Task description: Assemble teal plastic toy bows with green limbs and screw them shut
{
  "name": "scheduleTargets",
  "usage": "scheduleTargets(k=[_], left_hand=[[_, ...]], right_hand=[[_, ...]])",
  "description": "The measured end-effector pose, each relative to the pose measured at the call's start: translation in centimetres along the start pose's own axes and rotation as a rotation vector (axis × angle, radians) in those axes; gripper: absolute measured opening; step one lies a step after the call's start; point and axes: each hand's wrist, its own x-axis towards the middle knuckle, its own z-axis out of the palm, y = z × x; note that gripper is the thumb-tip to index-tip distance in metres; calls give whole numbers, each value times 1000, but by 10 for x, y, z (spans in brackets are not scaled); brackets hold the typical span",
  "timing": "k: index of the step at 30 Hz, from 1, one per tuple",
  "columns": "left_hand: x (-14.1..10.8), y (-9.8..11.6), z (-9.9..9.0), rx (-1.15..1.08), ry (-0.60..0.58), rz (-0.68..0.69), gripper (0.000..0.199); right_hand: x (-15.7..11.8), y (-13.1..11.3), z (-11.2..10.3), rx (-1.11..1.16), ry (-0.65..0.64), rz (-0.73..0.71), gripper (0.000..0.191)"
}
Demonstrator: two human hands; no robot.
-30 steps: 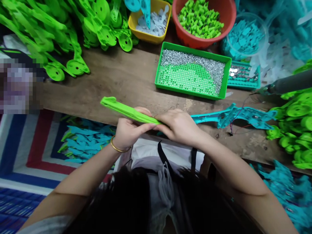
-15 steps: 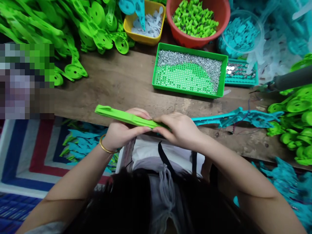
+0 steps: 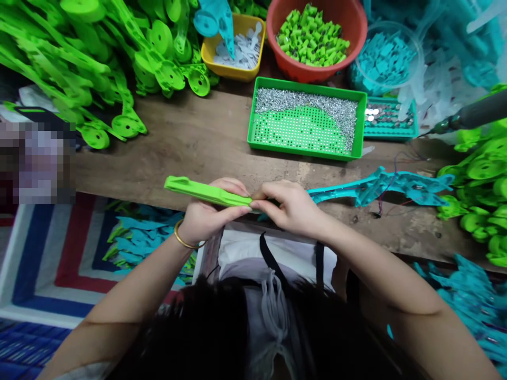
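Note:
A long, slim bright-green plastic part (image 3: 198, 190) lies across my left hand (image 3: 212, 214), which grips it between thumb and fingers. Its left end sticks out past that hand over the wooden bench. With fingers curled in a pinch, my right hand (image 3: 291, 208) closes on the part's right tip. Anything smaller inside that pinch is hidden. Just right of my right hand, a turquoise plastic part (image 3: 380, 187) with thin wires lies on the bench.
Ahead stands a green tray (image 3: 307, 153) of small metal screws, beside a turquoise tray (image 3: 414, 126) of round metal pieces. Behind are a red bowl (image 3: 317, 71) and a yellow tub (image 3: 232, 74). A screwdriver tool (image 3: 479, 113) is at right; green parts (image 3: 158, 63) are heaped left.
The green part has slid slightly right and sits more level. Less of it reaches into my right hand, whose fingers are now at its tip. The whole view has shifted a little.

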Motion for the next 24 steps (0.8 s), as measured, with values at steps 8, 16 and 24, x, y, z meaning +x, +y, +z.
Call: scheduleTargets(k=[8,16,24], left_hand=[[0,-1,-5,-27,1,-55,22],[-8,-13,35,103,129,43,18],[-5,-8,7,-101,75,-56,30]], right_hand=[[-8,-6,-24,-462,-195,-36,34],[-5,0,-14,-450,-162,-112,26],[-5,-1,-22,-455,-182,-80,29]])
